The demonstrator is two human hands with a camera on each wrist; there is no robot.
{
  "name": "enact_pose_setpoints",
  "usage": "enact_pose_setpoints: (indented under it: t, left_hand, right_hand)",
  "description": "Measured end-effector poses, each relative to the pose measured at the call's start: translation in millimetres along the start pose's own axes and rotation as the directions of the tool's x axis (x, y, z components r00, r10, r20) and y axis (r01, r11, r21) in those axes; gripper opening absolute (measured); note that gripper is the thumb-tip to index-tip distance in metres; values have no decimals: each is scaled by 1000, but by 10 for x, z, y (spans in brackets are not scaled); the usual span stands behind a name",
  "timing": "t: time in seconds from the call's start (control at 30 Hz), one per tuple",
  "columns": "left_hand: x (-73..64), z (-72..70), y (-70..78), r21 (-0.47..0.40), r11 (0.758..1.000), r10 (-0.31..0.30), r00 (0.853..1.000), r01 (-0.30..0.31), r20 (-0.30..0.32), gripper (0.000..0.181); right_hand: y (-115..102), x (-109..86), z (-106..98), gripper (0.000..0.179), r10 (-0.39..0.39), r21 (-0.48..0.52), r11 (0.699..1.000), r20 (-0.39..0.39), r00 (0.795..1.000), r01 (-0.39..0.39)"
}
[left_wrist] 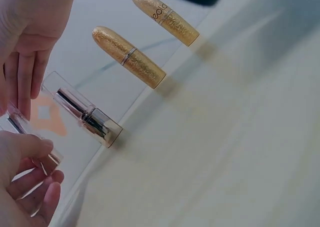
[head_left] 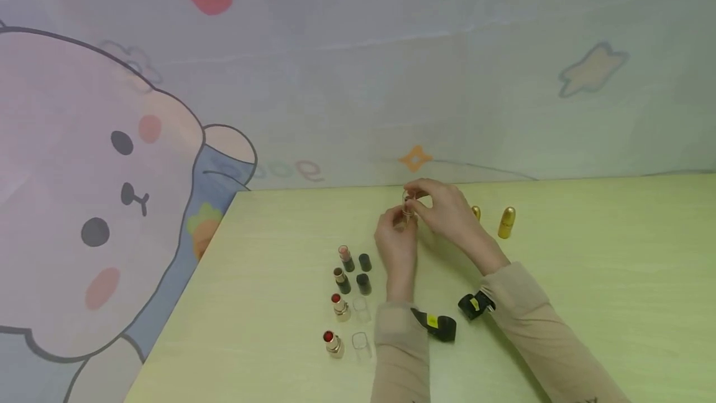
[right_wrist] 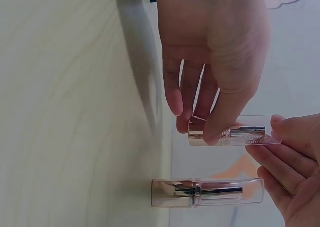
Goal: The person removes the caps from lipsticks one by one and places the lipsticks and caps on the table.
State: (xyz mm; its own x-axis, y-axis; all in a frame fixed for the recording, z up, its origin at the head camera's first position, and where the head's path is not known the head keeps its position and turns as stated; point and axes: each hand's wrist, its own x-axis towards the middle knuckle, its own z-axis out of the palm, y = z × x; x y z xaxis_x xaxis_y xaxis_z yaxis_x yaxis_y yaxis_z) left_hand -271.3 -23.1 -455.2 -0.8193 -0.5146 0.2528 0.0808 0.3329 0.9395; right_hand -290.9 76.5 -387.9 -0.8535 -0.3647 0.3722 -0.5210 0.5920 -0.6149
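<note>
My left hand [head_left: 398, 242] pinches the shiny rose-gold base of a lipstick [right_wrist: 196, 138], held up over the far part of the table. The fingertips of my right hand [head_left: 449, 209] pinch the lipstick's clear cap [right_wrist: 256, 120], which still covers the upper part. A second clear-capped lipstick [left_wrist: 102, 127] stands upright close by; in the head view the hands hide it. To the right stand two gold bullet-shaped lipsticks, one [head_left: 506, 222] in full view and one [head_left: 476, 212] partly behind my right hand.
Left of my left hand stand uncapped lipsticks: pink [head_left: 346, 258], brown [head_left: 342, 280] and two red ones [head_left: 340, 307] [head_left: 334, 344]. Beside them are two black caps [head_left: 365, 262] [head_left: 363, 284] and two clear caps [head_left: 362, 309] [head_left: 361, 344]. A printed cloth [head_left: 358, 79] hangs behind the table.
</note>
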Motion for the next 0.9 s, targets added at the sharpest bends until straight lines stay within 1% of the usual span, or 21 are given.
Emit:
enact_pose_setpoints:
  t: [0.07,0.2,0.43,0.6,0.73,0.83,0.9]
  left_hand:
    - [-10,12,6,-26,1000,0,1000,0,-1,17]
    - [-45,37,20,-67,998,18,1000,-19,-11,18]
    - [-107,100,36,-133,986,100,995,-101,-20,19]
    - [-125,141,26,-180,975,131,991,-130,-5,22]
    - [-127,150,5,-199,968,158,987,-152,14,22]
    - [-122,144,-9,-223,962,173,984,-160,41,23]
    - [-155,139,7,-251,953,194,979,-172,64,24]
  right_hand:
    - [-2,-9,-21,28,1,8,1000,-10,1000,-1]
    - [7,-31,-63,28,1,16,1000,-32,999,0]
    - [46,-76,-151,29,19,68,998,-75,997,-14]
    - [80,-103,-205,30,12,92,996,-109,994,-2]
    - [106,-116,-226,28,7,103,995,-146,989,8]
    - [119,-131,-248,28,6,119,993,-169,986,15]
    - [118,-185,-295,28,22,134,991,-174,985,2]
